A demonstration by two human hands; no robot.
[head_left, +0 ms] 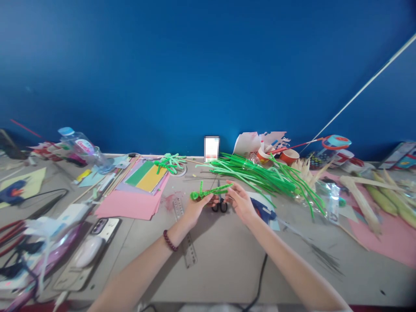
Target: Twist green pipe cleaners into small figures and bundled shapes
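Shaping a fuzzy green pipe-cleaner piece (215, 190), seemingly.
Above the grey desk (224, 264), the left hand (200, 205) curls around it, the right hand (239, 200) pinches its right tip; bending further calls for steadiness.

Wall (162, 65): plain, deep blue, filling the upper half of the frame; brighter toward the centre, darker at the upper right corner. A narrow white line (367, 86) crosses it diagonally, descending from the right edge toward the centre right. Tabletop (227, 268): grey, matt, spanning the full width of the lower half, its back edge along the wall. A thin seam (125, 239) runs obliquely at lower left. A small dark mark (382, 293) shows at lower right. Lighting: soft.
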